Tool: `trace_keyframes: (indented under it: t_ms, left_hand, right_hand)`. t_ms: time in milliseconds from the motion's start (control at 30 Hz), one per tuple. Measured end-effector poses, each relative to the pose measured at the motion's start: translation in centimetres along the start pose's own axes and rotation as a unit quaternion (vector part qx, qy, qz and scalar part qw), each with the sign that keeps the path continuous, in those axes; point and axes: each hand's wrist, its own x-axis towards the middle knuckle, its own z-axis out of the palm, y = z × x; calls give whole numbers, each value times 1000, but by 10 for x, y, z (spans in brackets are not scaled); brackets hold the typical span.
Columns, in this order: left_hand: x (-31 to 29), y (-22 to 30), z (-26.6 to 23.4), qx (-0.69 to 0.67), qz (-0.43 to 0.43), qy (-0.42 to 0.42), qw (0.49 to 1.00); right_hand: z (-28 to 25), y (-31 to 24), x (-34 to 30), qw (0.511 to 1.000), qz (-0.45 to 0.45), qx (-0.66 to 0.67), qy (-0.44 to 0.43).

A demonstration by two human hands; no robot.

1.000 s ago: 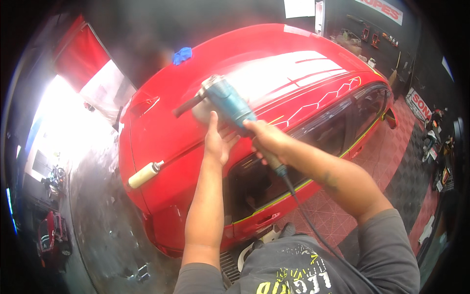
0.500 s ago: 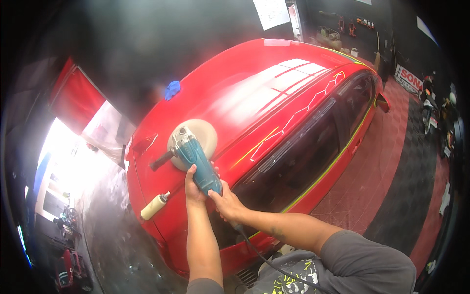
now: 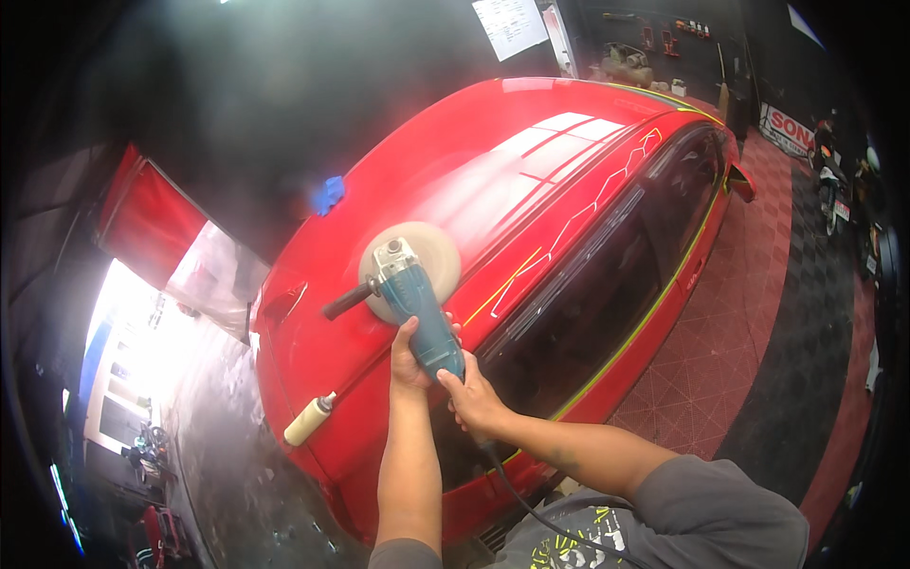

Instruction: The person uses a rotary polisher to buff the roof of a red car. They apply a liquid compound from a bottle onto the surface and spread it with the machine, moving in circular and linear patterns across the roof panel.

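Both my hands hold a teal rotary polisher (image 3: 417, 308) with a silver head and a black side handle (image 3: 348, 301). Its round pale pad (image 3: 442, 254) lies against the roof of a red car (image 3: 379, 180). My left hand (image 3: 409, 358) grips the middle of the body, leaving the side handle free. Further back, my right hand (image 3: 474, 398) is wrapped round the rear end, where a black power cord (image 3: 512, 493) comes out. A cream squeeze bottle (image 3: 309, 421) with a pointed nozzle lies on the car to the left of my left forearm.
A crumpled blue cloth (image 3: 329, 195) rests at the roof's far edge. Dark side windows (image 3: 588, 322) run along the near side, with a mirror (image 3: 742, 183) standing out. Right of the car are red and black floor tiles (image 3: 701, 379) and a parked motorcycle (image 3: 834, 190).
The polisher and both hands have shifted to the right across the roof, still gripping. The bottle and cloth stay on the car; the view has shifted slightly.
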Motion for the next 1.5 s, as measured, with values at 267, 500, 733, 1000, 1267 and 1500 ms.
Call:
trace_keyframes:
  t_ms: [267,500,733,1000,1267,1500]
  left_hand:
    - [99,-30,56,22,-24,-40,999]
    - [156,-45,118,-65,49,15,997]
    - [55,-16,85,-113,138,78,981]
    - [-7,6,80,-121,222,140,957]
    - [91,-79,158,-191,117,75,972]
    - [240,-165,275,-215,29,-1,976]
  right_hand:
    - [-82,-68,4,996,60,33,52]
    - [-170,-160,6,991,117,-56,-12]
    - [-123,-147,-2,969,79,-130,-193]
    - [-82,-153,5,933,75,-230,-265]
    - [-203,-203,-64,909,26,-403,-103]
    - [-312,-266,-100,899,31,-426,96]
